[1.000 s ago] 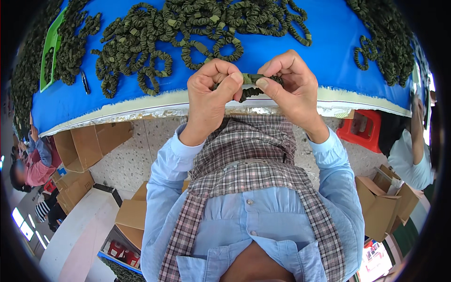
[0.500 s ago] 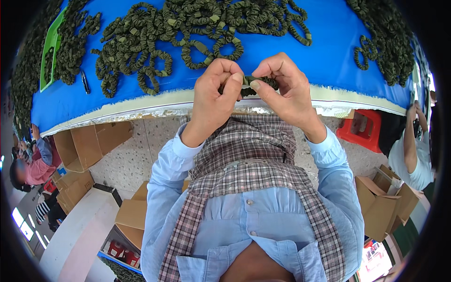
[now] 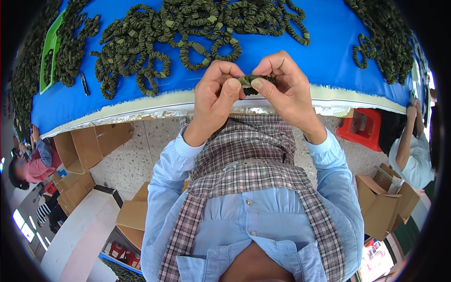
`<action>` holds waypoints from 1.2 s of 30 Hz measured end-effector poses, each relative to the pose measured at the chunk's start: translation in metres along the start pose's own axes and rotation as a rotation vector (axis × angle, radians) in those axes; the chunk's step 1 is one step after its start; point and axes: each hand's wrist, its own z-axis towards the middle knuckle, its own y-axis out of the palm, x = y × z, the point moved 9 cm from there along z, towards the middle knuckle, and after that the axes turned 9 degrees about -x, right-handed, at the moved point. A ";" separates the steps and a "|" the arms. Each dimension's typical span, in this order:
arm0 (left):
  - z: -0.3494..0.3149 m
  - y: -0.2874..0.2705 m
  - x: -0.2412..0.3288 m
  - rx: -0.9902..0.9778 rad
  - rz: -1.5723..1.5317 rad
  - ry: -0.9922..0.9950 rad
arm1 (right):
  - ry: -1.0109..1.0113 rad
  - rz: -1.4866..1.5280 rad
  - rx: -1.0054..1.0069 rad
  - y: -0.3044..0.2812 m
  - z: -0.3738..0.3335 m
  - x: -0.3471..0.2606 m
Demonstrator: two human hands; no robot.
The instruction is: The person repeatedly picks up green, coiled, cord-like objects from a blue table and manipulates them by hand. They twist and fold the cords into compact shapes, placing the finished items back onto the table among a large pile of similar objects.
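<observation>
We hold one dark green scrunchie (image 3: 245, 81) over the blue table's (image 3: 324, 61) near edge.
Our left hand (image 3: 213, 98) and right hand (image 3: 291, 94) each have the grip clamped on it; should the gathered fabric slip from one pinch, it could, we judge, spring back or twist.

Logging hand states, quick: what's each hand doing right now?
Left hand: closed, thumb and fingers pinching one end of a dark green gathered band.
Right hand: closed, pinching the same band just beside the left grip.
</observation>
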 end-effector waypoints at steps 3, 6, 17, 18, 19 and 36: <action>-0.002 -0.001 0.002 -0.011 0.038 -0.050 | -0.001 -0.052 -0.020 0.002 0.000 0.002; -0.003 -0.002 -0.003 0.022 0.091 -0.085 | 0.011 -0.079 -0.049 0.004 -0.001 0.004; 0.000 -0.003 -0.007 0.029 -0.054 -0.029 | 0.063 -0.030 -0.052 0.003 0.000 0.010; 0.000 -0.003 -0.007 0.009 -0.070 -0.043 | 0.029 -0.035 -0.035 0.003 0.000 0.009; 0.001 -0.002 -0.007 -0.012 -0.086 -0.057 | -0.004 -0.039 -0.017 0.004 -0.001 0.008; -0.005 -0.006 0.002 0.033 -0.057 -0.011 | -0.137 -0.322 0.029 0.007 0.005 -0.008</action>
